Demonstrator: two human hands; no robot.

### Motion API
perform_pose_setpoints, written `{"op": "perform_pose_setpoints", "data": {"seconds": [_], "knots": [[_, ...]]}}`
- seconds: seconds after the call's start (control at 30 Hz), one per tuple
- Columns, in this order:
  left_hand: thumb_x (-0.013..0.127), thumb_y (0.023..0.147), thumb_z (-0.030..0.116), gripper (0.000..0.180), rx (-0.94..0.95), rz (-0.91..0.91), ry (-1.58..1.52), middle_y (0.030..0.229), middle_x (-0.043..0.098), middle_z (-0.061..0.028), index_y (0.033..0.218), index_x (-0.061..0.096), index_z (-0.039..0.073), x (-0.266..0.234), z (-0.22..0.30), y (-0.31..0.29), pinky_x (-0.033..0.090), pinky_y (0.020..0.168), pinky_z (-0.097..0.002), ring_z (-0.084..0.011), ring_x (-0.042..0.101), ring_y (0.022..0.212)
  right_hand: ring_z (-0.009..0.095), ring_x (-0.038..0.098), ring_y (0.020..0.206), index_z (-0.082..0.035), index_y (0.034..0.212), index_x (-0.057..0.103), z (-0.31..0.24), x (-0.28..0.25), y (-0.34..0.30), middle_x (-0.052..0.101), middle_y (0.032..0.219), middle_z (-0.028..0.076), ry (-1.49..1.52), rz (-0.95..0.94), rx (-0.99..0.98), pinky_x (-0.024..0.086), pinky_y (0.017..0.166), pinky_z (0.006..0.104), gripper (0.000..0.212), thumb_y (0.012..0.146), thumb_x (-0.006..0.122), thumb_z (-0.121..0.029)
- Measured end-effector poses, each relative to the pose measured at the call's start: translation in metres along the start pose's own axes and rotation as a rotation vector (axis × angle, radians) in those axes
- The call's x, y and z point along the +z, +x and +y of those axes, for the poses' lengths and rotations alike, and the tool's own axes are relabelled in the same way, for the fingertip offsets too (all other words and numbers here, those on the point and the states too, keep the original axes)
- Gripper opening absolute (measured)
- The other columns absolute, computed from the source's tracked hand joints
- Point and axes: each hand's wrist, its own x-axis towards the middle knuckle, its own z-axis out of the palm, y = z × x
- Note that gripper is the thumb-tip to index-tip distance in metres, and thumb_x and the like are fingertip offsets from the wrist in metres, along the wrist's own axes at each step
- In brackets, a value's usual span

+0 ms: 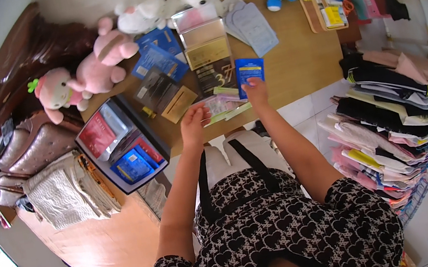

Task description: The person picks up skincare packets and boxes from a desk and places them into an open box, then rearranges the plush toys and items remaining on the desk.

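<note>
Sitting leftmost, an open box (141, 127) holds red and blue packets (131, 165). Next comes the left hand (194, 128), its grip closed on the left end of a clear, pale packet (215, 107) at the near edge of the desk (303, 56). Right of that, a blue packet (250, 70) points away from the person along its long axis, extending forward from the right hand (256, 93), the nearer one, whose grip pinches its lower part.

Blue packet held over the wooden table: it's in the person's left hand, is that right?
No, the hand is wrong: the head view shows the blue packet over the wooden table in the person's right hand.
</note>
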Motion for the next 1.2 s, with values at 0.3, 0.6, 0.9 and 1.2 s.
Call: {"op": "perform_pose_setpoints", "data": {"seconds": [0.3, 0.6, 0.9, 1.2], "knots": [[0.050, 0.089, 0.015, 0.024, -0.079, -0.141, 0.378, 0.095, 0.059, 0.0010, 0.108, 0.059, 0.005, 0.100, -0.060, 0.056, 0.042, 0.071, -0.0217, -0.0075, 0.053, 0.083, 0.033, 0.057, 0.097, -0.004, 0.104, 0.058, -0.031, -0.034, 0.030, 0.059, 0.105, 0.015, -0.488, -0.024, 0.310, 0.045, 0.079, 0.0476, 0.060, 0.060, 0.078, -0.041], [0.055, 0.085, 0.014, 0.031, 0.154, 0.043, 0.674, 0.099, 0.060, -0.0052, 0.114, 0.055, 0.002, 0.146, -0.074, 0.100, 0.044, 0.080, -0.0259, -0.0114, 0.055, 0.088, 0.035, 0.055, 0.084, 0.002, 0.086, 0.060, -0.011, -0.072, 0.110, 0.057, 0.095, 0.018, 0.151, -0.132, -0.313, 0.045, 0.072, 0.0423, 0.042, 0.056, 0.079, -0.019], [0.057, 0.083, 0.014, 0.049, -0.006, 0.210, 0.230, 0.120, 0.052, -0.0098, 0.128, 0.041, 0.002, 0.199, -0.033, 0.167, 0.040, 0.088, -0.0294, -0.0192, 0.051, 0.105, 0.034, 0.051, 0.098, -0.002, 0.096, 0.056, -0.058, -0.081, 0.218, 0.054, 0.103, 0.017, -0.103, -0.161, -0.389, 0.043, 0.083, 0.0399, 0.049, 0.058, 0.080, -0.021], [0.059, 0.081, 0.010, 0.048, -0.026, 0.080, 0.183, 0.105, 0.055, -0.0038, 0.126, 0.043, 0.005, 0.189, -0.054, 0.173, 0.041, 0.079, -0.0297, -0.0154, 0.052, 0.094, 0.035, 0.050, 0.096, -0.006, 0.103, 0.052, -0.011, -0.065, 0.168, 0.053, 0.103, 0.017, 0.055, -0.143, -0.243, 0.042, 0.080, 0.0412, 0.054, 0.057, 0.079, -0.013]]}}
